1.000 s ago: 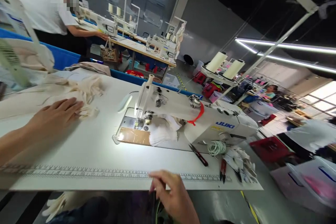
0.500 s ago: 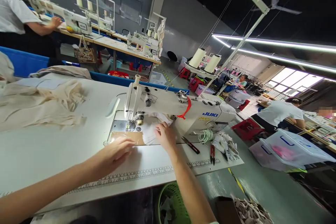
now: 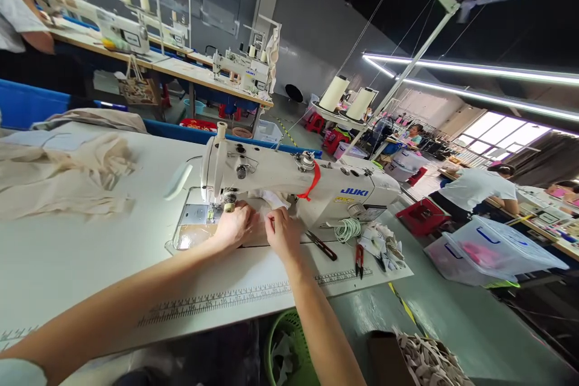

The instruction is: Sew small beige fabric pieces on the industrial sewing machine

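Compared with half a second ago, I have moved my left hand (image 3: 235,224) off the bare table (image 3: 81,253) and up beside my right hand (image 3: 281,232); both now sit on the white fabric piece (image 3: 271,200) under the arm of the sewing machine (image 3: 289,181), close to the presser foot (image 3: 228,204). I judge this as positioning the piece for stitching. Both forearms extend forward, wrists low, fingers curled and pressed onto the cloth, apparently pinching its edge.
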`<state>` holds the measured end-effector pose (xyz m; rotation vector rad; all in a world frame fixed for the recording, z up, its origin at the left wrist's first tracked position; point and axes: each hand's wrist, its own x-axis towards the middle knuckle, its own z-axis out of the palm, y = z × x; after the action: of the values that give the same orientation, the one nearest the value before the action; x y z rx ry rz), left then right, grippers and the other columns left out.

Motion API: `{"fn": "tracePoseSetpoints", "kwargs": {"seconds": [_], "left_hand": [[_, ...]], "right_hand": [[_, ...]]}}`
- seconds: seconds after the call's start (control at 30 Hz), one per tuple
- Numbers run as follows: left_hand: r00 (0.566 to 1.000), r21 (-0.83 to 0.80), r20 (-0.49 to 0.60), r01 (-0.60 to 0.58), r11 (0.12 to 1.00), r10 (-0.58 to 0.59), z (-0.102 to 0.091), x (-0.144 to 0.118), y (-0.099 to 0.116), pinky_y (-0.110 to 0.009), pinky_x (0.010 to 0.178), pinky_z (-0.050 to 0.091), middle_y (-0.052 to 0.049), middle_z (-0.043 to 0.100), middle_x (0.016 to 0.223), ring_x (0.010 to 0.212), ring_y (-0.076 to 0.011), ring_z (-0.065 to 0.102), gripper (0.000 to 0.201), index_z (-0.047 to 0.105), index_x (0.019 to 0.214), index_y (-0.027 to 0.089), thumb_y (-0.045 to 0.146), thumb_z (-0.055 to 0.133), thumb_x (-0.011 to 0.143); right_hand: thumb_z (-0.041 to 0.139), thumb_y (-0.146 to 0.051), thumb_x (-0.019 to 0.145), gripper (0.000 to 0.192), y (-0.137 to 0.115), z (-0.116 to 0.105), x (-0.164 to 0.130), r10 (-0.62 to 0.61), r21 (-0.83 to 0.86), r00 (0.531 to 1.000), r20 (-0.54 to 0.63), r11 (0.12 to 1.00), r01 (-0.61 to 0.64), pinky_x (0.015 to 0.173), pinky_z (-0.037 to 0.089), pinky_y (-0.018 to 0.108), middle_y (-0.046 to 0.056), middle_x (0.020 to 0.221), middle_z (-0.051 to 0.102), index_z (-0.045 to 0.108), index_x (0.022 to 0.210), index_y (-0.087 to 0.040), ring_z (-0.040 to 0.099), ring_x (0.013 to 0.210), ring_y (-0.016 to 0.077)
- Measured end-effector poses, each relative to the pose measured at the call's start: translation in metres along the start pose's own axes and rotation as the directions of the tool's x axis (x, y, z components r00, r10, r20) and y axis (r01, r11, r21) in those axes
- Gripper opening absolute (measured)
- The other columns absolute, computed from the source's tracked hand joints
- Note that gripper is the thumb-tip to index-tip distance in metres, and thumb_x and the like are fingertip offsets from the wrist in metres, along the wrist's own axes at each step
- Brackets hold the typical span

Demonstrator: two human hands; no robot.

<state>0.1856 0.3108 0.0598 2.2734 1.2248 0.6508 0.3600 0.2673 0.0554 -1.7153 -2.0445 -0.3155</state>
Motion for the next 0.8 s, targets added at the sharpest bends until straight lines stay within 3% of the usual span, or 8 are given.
{"fn": "tracePoseSetpoints", "kwargs": {"seconds": [0.1,0.2,0.37,0.47,0.53,0.67,0.8], "left_hand": [[0.995,-0.019,-0.097,-0.018,1.0,0.016,0.001,0.001,0.006,-0.047,0.101,0.045,-0.017,0.064,0.104,0.109,-0.0324,0.058,0.027,0.058,0.091,0.017,0.033,0.04,0.103],[0.99,-0.067,-0.127,-0.067,0.995,0.058,0.001,-0.003,0.015,-0.045,0.099,0.047,-0.014,0.065,0.101,0.106,-0.0297,0.058,0.021,0.055,0.088,0.02,0.033,0.043,0.1],[0.998,-0.187,-0.065,-0.024,0.982,0.012,-0.007,-0.029,0.021,-0.037,0.066,0.044,-0.003,0.06,0.07,0.064,-0.0222,0.057,0.022,0.046,0.085,0.025,0.04,0.035,0.097],[0.998,-0.283,-0.006,0.052,0.958,-0.056,-0.027,-0.057,0.005,-0.034,0.061,0.042,0.001,0.057,0.059,0.056,-0.0201,0.054,0.028,0.043,0.081,0.026,0.051,0.035,0.093],[0.991,-0.265,0.037,0.133,0.955,-0.127,-0.048,-0.075,-0.014,-0.032,0.061,0.042,0.002,0.059,0.057,0.057,-0.0202,0.056,0.035,0.046,0.079,0.026,0.057,0.037,0.09],[0.923,-0.019,-0.02,0.384,0.923,-0.384,-0.093,-0.098,-0.054,-0.03,0.062,0.038,0.0,0.067,0.064,0.065,-0.022,0.061,0.034,0.059,0.077,0.024,0.054,0.043,0.086],[0.882,0.181,-0.119,0.471,0.863,-0.456,-0.121,-0.101,-0.07,-0.031,0.066,0.039,-0.003,0.073,0.085,0.081,-0.0245,0.065,0.03,0.067,0.081,0.024,0.044,0.044,0.085]], "right_hand": [[0.053,-0.018,0.101,0.01,0.002,-0.004,-0.002,-0.017,0.037,1.0,-0.024,0.999,0.018,0.068,0.042,0.025,0.007,0.101,0.067,0.062,0.097,-0.018,0.065,0.082,0.0161],[0.059,-0.018,0.097,0.004,-0.001,-0.01,-0.001,-0.012,0.034,0.999,0.042,0.999,0.011,0.069,0.042,0.026,0.007,0.103,0.068,0.063,0.097,-0.017,0.066,0.085,0.0174],[0.06,-0.02,0.095,0.007,-0.008,-0.021,0.0,0.047,-0.067,0.972,0.23,0.997,-0.032,0.065,0.038,0.029,0.007,0.103,0.069,0.066,0.094,-0.017,0.064,0.078,0.0176],[0.058,-0.02,0.097,0.01,-0.013,-0.024,0.0,0.103,-0.133,0.958,0.266,0.989,-0.07,0.063,0.035,0.029,0.007,0.107,0.069,0.068,0.098,-0.017,0.064,0.08,0.018],[0.057,-0.02,0.097,0.012,-0.017,-0.024,0.001,0.133,-0.16,0.951,0.281,0.983,-0.09,0.062,0.033,0.029,0.008,0.107,0.069,0.068,0.1,-0.017,0.064,0.081,0.0182],[0.055,-0.018,0.098,0.014,-0.022,-0.023,0.002,0.16,-0.191,0.941,0.299,0.976,-0.106,0.061,0.031,0.03,0.009,0.108,0.069,0.068,0.102,-0.015,0.064,0.08,0.0182],[0.055,-0.016,0.097,0.012,-0.021,-0.02,0.001,0.139,-0.204,0.954,0.265,0.975,-0.086,0.062,0.029,0.03,0.01,0.105,0.068,0.067,0.098,-0.015,0.063,0.078,0.0175]]}}
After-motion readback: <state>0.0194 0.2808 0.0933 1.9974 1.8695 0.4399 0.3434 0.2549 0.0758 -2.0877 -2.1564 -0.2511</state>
